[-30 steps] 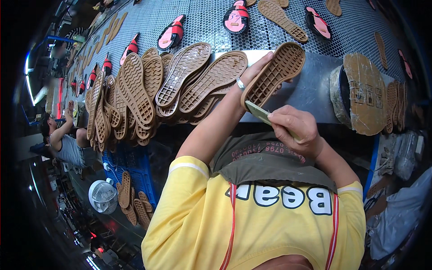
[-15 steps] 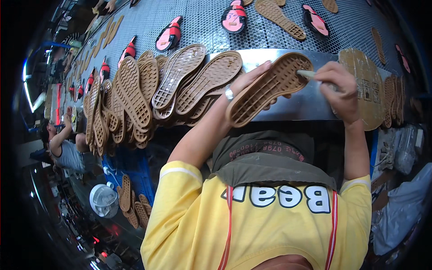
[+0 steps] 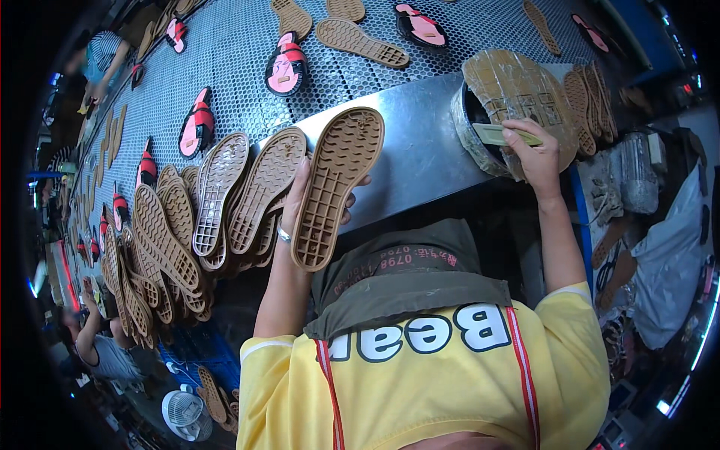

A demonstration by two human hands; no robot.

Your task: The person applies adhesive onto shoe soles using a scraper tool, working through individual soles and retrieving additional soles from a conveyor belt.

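Observation:
My left hand [image 3: 300, 196] holds a tan rubber shoe sole [image 3: 337, 184] upright, tread side toward me, in front of the steel ledge [image 3: 420, 150]. A ring shows on that hand. My right hand [image 3: 534, 154] grips a flat pale brush [image 3: 499, 135] and holds it at the mouth of a round, tape-wrapped pot [image 3: 510, 105] at the ledge's right end. A fan of similar tan soles [image 3: 225, 202] leans just left of the held one.
A perforated conveyor [image 3: 240, 52] carries red-and-black shoe uppers [image 3: 285, 66] and loose soles [image 3: 360, 39]. More soles [image 3: 589, 97] stack right of the pot. Another person [image 3: 105, 352] sits at lower left near a small fan [image 3: 184, 412]. A white bag [image 3: 667, 255] lies at right.
My right hand has moved off the held sole rightward to the pot with the brush. My left hand has turned the sole more upright.

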